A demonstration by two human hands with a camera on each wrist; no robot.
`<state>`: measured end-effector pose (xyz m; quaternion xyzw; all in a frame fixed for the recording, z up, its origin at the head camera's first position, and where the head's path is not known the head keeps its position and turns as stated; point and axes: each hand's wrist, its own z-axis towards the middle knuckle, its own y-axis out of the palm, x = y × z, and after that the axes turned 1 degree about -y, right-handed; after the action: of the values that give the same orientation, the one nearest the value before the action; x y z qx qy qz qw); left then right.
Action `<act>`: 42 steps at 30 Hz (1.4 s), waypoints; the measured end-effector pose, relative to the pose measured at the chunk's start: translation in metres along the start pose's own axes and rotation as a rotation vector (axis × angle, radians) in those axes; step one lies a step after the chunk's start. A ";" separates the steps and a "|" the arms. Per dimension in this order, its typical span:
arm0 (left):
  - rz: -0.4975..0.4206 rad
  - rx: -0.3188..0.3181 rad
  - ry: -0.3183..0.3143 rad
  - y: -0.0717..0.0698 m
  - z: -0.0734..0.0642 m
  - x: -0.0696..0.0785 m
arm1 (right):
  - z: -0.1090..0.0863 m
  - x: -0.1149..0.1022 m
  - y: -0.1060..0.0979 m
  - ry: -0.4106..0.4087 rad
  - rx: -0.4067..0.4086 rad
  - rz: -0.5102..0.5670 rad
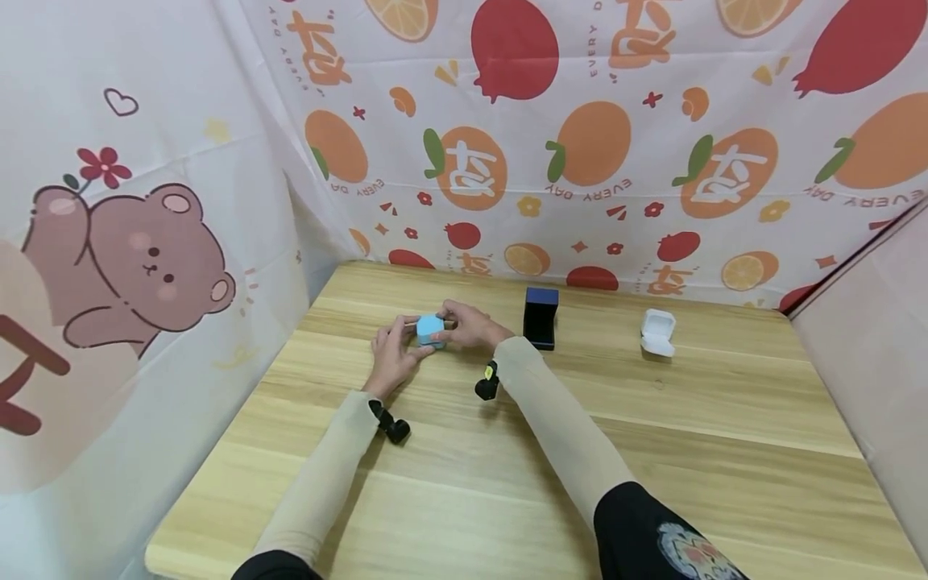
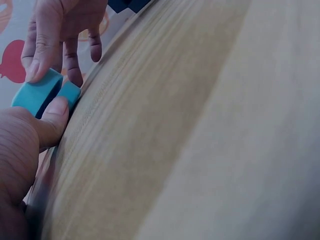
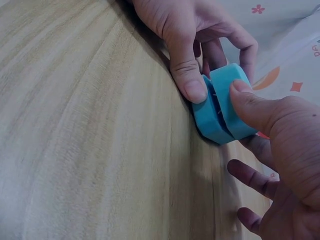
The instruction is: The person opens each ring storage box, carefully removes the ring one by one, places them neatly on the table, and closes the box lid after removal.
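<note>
A small turquoise jewelry box (image 1: 430,329) sits on the wooden table between both hands, its lid (image 3: 231,97) slightly parted from its base (image 3: 207,120). My left hand (image 1: 394,354) holds the base, with the thumb against its side in the right wrist view. With thumb and fingers, my right hand (image 1: 471,326) pinches the lid; its other fingers stick out apart from the box. In the left wrist view the gap between lid and base (image 2: 70,93) shows dark. What lies inside is hidden.
Right of my right hand stands a dark blue jewelry box (image 1: 540,318), lid up. Farther right is a white jewelry box (image 1: 658,332), also with its lid raised. The wooden table (image 1: 464,475) meets a fruit-print cloth (image 1: 522,201) at the back and a bear-print cloth (image 1: 152,266) at left.
</note>
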<state>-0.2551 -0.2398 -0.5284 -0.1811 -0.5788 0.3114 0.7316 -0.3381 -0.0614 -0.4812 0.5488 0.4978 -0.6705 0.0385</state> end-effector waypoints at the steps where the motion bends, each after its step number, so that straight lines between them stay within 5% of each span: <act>1: -0.001 0.001 -0.002 0.000 0.000 0.000 | 0.001 0.000 0.000 0.001 0.005 -0.004; 42: -0.002 -0.001 -0.002 -0.002 -0.002 0.003 | 0.003 -0.004 -0.006 0.051 -0.041 0.031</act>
<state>-0.2526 -0.2389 -0.5257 -0.1803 -0.5799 0.3108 0.7312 -0.3425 -0.0628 -0.4752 0.5727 0.5035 -0.6453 0.0474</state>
